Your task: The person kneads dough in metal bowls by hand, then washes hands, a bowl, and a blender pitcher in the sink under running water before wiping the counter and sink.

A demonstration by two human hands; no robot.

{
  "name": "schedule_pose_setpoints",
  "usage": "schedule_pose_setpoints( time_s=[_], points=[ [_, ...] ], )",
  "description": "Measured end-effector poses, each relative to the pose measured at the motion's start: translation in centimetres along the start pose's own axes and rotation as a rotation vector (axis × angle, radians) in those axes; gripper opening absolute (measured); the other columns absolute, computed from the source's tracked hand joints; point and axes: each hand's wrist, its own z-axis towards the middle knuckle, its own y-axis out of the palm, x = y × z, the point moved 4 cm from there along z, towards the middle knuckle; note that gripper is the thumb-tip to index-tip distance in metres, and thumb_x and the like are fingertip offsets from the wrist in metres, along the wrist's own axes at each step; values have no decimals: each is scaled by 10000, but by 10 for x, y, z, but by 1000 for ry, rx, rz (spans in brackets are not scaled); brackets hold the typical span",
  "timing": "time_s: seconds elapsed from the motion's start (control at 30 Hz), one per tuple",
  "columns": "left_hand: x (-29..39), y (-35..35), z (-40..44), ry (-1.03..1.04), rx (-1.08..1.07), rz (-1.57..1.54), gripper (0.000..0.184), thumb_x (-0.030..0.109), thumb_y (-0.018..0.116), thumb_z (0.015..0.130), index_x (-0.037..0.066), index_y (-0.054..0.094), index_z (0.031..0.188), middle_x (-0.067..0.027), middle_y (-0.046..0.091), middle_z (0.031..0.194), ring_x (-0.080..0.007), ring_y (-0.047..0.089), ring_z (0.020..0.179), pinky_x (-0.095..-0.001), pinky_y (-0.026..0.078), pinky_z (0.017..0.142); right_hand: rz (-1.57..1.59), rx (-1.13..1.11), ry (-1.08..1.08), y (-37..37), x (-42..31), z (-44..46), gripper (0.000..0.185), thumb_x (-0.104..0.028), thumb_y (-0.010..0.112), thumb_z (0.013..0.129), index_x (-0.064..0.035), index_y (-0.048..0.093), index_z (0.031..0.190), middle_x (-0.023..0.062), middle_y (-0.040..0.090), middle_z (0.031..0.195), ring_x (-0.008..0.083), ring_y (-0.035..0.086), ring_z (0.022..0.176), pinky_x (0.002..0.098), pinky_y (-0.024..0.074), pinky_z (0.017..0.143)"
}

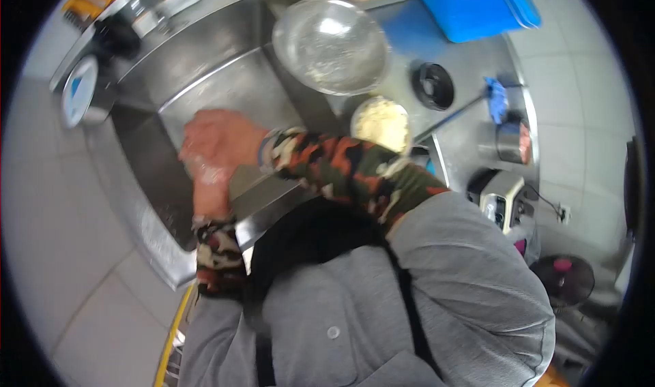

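Note:
Both of my hands are together over the metal sink. My right hand lies across the top of my left hand, its fingers curled round it. The left hand's fingers are hidden underneath. Skin on both looks wet, with whitish suds or residue near the left wrist. Camouflage sleeves cover both forearms. Beyond the right forearm, a large metal bowl with pale residue inside rests at the sink's edge. Close to that sleeve stands a smaller bowl of pale yellow, crumbly food.
A black round dish sits on the steel counter. Behind it is a blue plastic container. A metal pot and a countertop appliance stand at the right. A white-topped container is at the sink's left corner.

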Motion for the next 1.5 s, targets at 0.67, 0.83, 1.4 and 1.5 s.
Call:
schedule_pose_setpoints(
  time_s=[0.67,0.83,1.4,1.5],
  points=[
    [12,39,9,27,114,-26,265,285,461,962,77,590,1065,-84,635,1059,-226,616,1005,-380,509,888,-230,-8,-172,-19,-3,19,166,-211,669,742,-164,707,897,-46,668,893,185,625,927,326,539,773],
    [10,35,1,6,136,-47,261,281,461,961,75,591,1055,-86,636,1053,-227,618,997,-380,509,886,-185,-73,-57,-19,5,13,222,-248,682,738,-140,706,931,-15,671,949,224,618,946,360,529,809],
    [4,39,16,-35,-39,-240,341,355,445,970,78,581,1114,-101,639,1069,-244,633,983,-375,507,921,-231,-170,93,-27,10,6,320,-207,496,948,-77,605,1219,129,537,1339,301,449,1290,507,248,1119],
    [14,43,5,-36,16,-171,410,393,410,992,53,579,1150,-125,642,1085,-252,614,1025,-387,516,858,-151,-84,238,-27,3,8,386,-244,485,959,-76,535,1303,144,488,1390,294,427,1312,509,252,1116]
  ],
)
